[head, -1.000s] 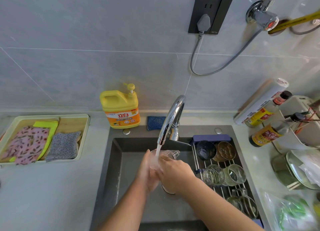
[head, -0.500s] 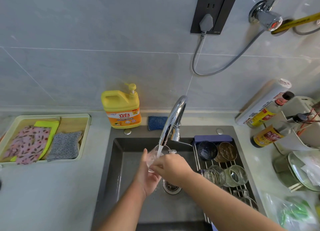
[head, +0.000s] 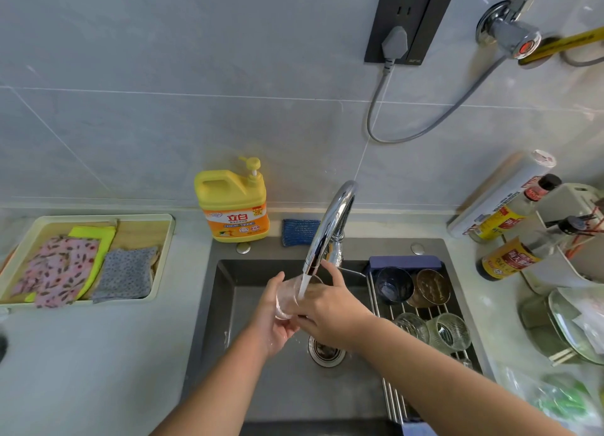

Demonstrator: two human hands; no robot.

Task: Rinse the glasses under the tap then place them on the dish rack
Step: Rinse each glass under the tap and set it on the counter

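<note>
Left hand (head: 274,326) and right hand (head: 330,316) both clasp one clear glass (head: 287,296) beneath the running tap (head: 330,228), above the centre of the sink (head: 228,308).

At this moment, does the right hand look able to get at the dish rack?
Probably yes. The right hand sits just beside the dish rack with nothing between them, and bare bars lie near its front. It does grip the clear glass with the left hand.
</note>
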